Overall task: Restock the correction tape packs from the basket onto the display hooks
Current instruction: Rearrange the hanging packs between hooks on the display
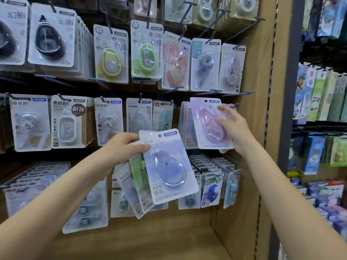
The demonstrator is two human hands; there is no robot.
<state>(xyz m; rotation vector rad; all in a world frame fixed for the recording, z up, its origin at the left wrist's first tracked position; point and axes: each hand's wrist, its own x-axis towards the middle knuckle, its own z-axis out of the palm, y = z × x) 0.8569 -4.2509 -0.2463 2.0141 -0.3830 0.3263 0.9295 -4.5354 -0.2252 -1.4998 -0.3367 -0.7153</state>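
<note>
My left hand [124,147] grips a fanned stack of correction tape packs; the front one is a blue pack [169,169], with a green pack [139,171] and a pale pack [125,182] behind it. My right hand [232,126] holds a purple correction tape pack [208,124] by its right edge, up against the middle row at the right end of the display. The pack's hang hole sits near a dark display hook [234,105] that sticks out just above my fingers. The basket is out of view.
The pegboard display carries several rows of hanging packs on dark hooks, such as a yellow pack [110,55] and a green one [147,53]. A wooden side panel [262,128] closes the bay on the right. Beyond it another rack [323,109] holds other goods. A wooden shelf [169,241] lies below.
</note>
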